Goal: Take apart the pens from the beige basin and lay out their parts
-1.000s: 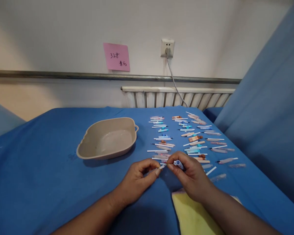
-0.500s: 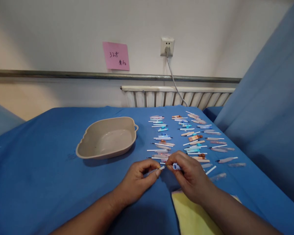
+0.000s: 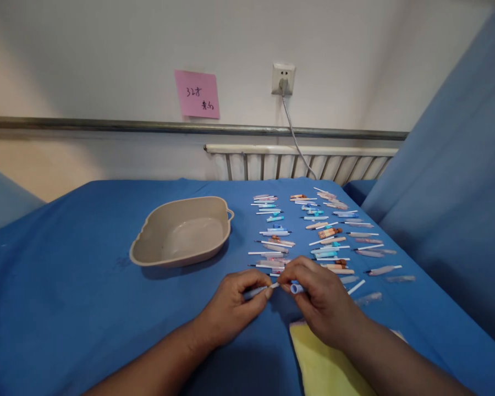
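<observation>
My left hand (image 3: 236,303) is closed on a pale blue pen barrel (image 3: 252,293), with thumb and forefinger near its end. A white pen refill (image 3: 274,285) juts from that end toward the right. My right hand (image 3: 322,297) pinches the refill's far end, where the tip is hidden by the fingers. Tucked in the same hand is a light blue hollow pen part (image 3: 297,288), its round opening facing me. Just beyond both hands lie rows of pen parts (image 3: 274,248), with white refills, coloured barrels and caps.
A beige plastic basin (image 3: 179,257) stands on the blue cloth (image 3: 86,286) at left. A folded yellow cloth (image 3: 322,357) lies under my right forearm. More pen parts (image 3: 369,269) spread to the right. A wall socket with a cable (image 3: 289,113) and blue curtain (image 3: 449,165) are beyond.
More of the pale blue barrel now shows in my left fingers, and the refill lies in line with it. My right fingers stay at the refill's end, having moved only slightly.
</observation>
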Demonstrator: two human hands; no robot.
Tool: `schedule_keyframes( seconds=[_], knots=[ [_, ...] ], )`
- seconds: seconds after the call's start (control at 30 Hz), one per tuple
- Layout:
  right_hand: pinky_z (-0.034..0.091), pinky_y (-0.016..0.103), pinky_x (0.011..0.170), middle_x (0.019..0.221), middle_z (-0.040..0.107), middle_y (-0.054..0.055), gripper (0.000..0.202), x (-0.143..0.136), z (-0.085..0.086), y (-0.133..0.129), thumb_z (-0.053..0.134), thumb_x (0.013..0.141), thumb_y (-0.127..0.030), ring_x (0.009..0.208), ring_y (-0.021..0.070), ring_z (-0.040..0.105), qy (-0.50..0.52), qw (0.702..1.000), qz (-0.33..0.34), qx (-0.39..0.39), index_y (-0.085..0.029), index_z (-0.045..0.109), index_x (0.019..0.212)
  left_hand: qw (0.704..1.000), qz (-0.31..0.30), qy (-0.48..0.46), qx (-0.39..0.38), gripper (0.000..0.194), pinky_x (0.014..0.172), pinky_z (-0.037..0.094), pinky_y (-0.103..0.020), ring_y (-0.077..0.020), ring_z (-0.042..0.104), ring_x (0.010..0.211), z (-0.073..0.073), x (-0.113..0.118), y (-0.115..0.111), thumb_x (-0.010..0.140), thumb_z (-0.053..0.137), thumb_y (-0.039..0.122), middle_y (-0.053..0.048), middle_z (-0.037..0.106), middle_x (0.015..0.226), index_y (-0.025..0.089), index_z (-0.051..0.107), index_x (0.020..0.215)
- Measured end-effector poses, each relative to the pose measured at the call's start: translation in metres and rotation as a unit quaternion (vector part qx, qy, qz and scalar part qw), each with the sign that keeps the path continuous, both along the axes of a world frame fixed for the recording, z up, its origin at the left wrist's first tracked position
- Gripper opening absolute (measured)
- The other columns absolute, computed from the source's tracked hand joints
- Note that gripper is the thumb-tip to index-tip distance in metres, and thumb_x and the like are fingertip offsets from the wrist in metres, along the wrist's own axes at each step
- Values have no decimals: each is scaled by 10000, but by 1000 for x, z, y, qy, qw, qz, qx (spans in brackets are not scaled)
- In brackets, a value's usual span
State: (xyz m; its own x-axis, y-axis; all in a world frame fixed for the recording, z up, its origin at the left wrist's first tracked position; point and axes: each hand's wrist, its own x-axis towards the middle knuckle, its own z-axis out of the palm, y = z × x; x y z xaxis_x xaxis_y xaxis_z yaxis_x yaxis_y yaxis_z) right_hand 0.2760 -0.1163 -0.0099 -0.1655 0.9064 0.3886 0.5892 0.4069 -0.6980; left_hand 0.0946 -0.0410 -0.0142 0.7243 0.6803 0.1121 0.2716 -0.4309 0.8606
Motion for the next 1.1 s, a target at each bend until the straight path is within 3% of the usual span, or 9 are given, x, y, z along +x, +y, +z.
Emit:
schedule_keyframes(
  seconds=[0.33,1.1],
  knots=[
    [424,248,714,822,614,-12,176,-2,-6,7,545,812,-70,793,143,582,100,994,-49,-11,-231,603,854,999,5,-19,-45,199,674,418,-234,-142,536,710,-5,-2,1,845,525,290,-16,613,734,141,652,813],
    [403,238,682,775,583,-20,127,-2,-9,8,534,828,-102,746,135,555,86,995,-46,-37,-220,571,797,998,15,-31,-45,188,660,411,-227,-133,522,693,-5,-1,0,830,552,292,-9,599,716,137,653,796]
  ],
)
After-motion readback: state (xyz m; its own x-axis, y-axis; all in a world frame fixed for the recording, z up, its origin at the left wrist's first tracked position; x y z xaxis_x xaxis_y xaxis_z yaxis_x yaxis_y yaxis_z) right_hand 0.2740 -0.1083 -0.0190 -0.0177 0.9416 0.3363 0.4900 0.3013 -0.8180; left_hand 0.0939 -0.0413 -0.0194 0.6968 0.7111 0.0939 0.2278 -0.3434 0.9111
